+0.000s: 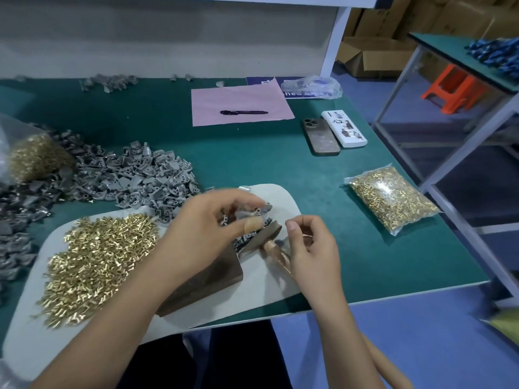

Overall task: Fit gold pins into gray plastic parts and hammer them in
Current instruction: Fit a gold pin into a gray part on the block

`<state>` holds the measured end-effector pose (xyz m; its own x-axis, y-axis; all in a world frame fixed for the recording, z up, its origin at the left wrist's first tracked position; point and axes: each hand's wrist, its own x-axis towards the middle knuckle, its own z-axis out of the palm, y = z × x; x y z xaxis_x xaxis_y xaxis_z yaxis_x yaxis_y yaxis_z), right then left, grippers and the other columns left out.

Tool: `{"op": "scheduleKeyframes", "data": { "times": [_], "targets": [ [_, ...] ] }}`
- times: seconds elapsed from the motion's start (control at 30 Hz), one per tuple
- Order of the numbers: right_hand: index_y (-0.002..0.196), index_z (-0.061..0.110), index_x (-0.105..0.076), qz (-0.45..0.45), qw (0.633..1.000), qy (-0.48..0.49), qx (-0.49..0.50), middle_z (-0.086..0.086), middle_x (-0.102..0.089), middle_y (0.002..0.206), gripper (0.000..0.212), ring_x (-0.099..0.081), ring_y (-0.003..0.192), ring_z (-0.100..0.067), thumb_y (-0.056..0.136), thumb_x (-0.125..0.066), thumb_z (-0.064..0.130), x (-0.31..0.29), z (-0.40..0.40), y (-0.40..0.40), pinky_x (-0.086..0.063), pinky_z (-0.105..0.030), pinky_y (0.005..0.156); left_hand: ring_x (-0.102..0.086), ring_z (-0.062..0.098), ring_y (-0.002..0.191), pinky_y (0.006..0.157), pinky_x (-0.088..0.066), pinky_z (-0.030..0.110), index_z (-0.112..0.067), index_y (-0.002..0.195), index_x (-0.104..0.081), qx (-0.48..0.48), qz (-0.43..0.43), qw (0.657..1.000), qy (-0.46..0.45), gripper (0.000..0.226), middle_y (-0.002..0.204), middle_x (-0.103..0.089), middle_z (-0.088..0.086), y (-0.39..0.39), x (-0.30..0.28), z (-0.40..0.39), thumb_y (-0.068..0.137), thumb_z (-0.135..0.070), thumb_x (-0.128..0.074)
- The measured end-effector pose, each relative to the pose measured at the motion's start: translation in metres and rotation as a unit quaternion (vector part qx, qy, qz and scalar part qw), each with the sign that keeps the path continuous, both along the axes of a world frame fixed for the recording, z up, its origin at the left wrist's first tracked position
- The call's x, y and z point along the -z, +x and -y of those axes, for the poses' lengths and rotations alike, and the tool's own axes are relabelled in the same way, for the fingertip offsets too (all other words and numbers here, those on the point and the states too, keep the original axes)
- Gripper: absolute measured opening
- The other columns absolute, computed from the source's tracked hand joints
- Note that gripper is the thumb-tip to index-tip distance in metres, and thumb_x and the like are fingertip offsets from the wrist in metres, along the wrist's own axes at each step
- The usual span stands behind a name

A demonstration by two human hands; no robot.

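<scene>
Both forearms reaching forward from the near edge of the table, wrists meeting above the white mat.

Left hand: hovering palm-down, fingers curled, thumb tucked under. Pinching a gray plastic part between thumb and fingertips; more small gray pieces showing beneath the palm, blurred, count not readable.

Right hand: sitting just right of the left hand, close but apart. Fingers curled inward, thumb raised toward the left hand's part. Something thin showing inside the curl near the fingertips, too blurred to tell whether a pin; grip cannot be told.

Lying between and beneath the hands: hammer, dark head pointing away, copper-toned handle running under the right hand toward the near edge. Whether the right hand is touching the handle: cannot tell. Resting under the left wrist: dark metal block.

Left of the left forearm: loose gold pins heaped on the mat. Beyond the left hand: pile of gray parts spreading leftward. Well right of the right hand: sealed bag of pins. Far beyond both hands: pink sheet carrying a pen; phone and white box lying side by side.
</scene>
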<state>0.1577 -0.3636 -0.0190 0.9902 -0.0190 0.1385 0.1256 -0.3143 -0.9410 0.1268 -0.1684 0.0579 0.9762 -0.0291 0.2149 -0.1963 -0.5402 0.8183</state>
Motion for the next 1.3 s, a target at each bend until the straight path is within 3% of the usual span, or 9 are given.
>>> {"op": "scheduleKeyframes", "data": {
  "times": [0.1,0.23,0.37,0.47,0.63,0.77,1.0,1.17,1.3],
  "targets": [
    [0.09,0.032,-0.065,0.028,0.999,0.019,-0.031,0.012,-0.068,0.091,0.01,-0.065,0.089,-0.016,0.099,-0.064,0.028,-0.004,-0.004,-0.006,-0.058,-0.044,0.081,-0.063,-0.006,0.081,0.068,-0.045,0.005,-0.042,0.1,-0.075,-0.042,0.003,0.999,0.02,0.021,0.093,-0.07,-0.027,-0.046,0.009,-0.014,0.079,-0.04,-0.075],
    [0.091,0.034,-0.064,0.121,0.991,-0.028,-0.057,0.011,-0.067,0.09,0.007,-0.064,0.09,-0.014,0.096,-0.063,0.028,-0.013,-0.011,-0.018,-0.047,-0.017,0.077,-0.06,-0.007,0.099,0.087,-0.044,0.006,-0.024,0.108,-0.077,-0.085,0.041,0.989,0.112,0.027,0.106,-0.067,-0.018,-0.075,0.02,-0.038,0.086,-0.03,-0.062],
    [0.094,0.031,-0.064,0.1,0.987,-0.035,-0.123,0.009,-0.066,0.093,0.004,-0.064,0.092,-0.018,0.097,-0.061,0.03,-0.017,-0.031,-0.038,-0.051,-0.029,0.078,-0.061,0.003,0.104,0.097,-0.045,0.017,-0.015,0.108,-0.078,-0.111,0.037,0.983,0.139,0.023,0.109,-0.066,-0.008,-0.085,0.033,-0.052,0.087,-0.021,-0.07],
    [0.094,0.032,-0.063,0.118,0.979,-0.06,-0.154,0.01,-0.065,0.092,0.006,-0.064,0.093,-0.018,0.098,-0.06,0.031,-0.02,-0.042,-0.051,-0.048,-0.028,0.079,-0.059,0.008,0.104,0.098,-0.043,0.016,-0.01,0.112,-0.076,-0.088,0.038,0.98,0.173,0.026,0.11,-0.067,-0.003,-0.093,0.042,-0.052,0.089,-0.021,-0.069],
    [0.092,0.035,-0.064,0.101,0.985,-0.059,-0.127,0.009,-0.067,0.09,0.007,-0.063,0.087,-0.018,0.096,-0.062,0.03,-0.021,-0.042,-0.063,-0.047,-0.023,0.075,-0.055,0.001,0.114,0.102,-0.036,0.01,-0.018,0.122,-0.073,-0.088,0.04,0.987,0.13,0.032,0.122,-0.065,-0.01,-0.108,0.048,-0.051,0.09,-0.014,-0.069],
    [0.09,0.036,-0.07,0.125,0.973,-0.109,-0.158,0.013,-0.059,0.084,0.009,-0.058,0.088,-0.016,0.092,-0.07,0.027,-0.027,-0.048,-0.07,-0.04,-0.019,0.076,-0.044,-0.014,0.121,0.099,-0.027,0.0,-0.039,0.128,-0.062,-0.168,-0.012,0.985,0.041,0.04,0.126,-0.051,-0.031,-0.117,0.048,-0.053,0.088,-0.036,-0.069],
    [0.086,0.026,-0.073,0.141,0.944,-0.188,-0.232,0.01,-0.048,0.078,0.006,-0.051,0.083,-0.014,0.091,-0.071,0.024,-0.035,-0.084,-0.065,-0.045,-0.038,0.073,-0.056,0.001,0.111,0.1,-0.043,0.02,-0.023,0.109,-0.077,-0.178,-0.029,0.981,0.066,0.023,0.112,-0.064,-0.017,-0.113,0.045,-0.061,0.086,-0.02,-0.076],
    [0.084,0.023,-0.074,0.178,0.912,-0.262,-0.262,0.012,-0.047,0.075,0.004,-0.05,0.078,-0.017,0.088,-0.076,0.021,-0.047,-0.099,-0.06,-0.045,-0.042,0.072,-0.057,0.004,0.105,0.094,-0.041,0.014,-0.021,0.101,-0.079,-0.174,-0.026,0.982,0.061,0.014,0.106,-0.066,-0.015,-0.112,0.042,-0.063,0.087,-0.019,-0.077],
    [0.085,0.021,-0.073,0.211,0.854,-0.376,-0.29,0.007,-0.054,0.077,0.004,-0.053,0.08,-0.021,0.088,-0.074,0.024,-0.065,-0.103,-0.056,-0.047,-0.041,0.074,-0.057,0.004,0.102,0.094,-0.041,0.016,-0.02,0.1,-0.079,-0.164,-0.031,0.985,0.052,0.017,0.102,-0.066,-0.015,-0.11,0.041,-0.065,0.085,-0.012,-0.077]
  ]
}}
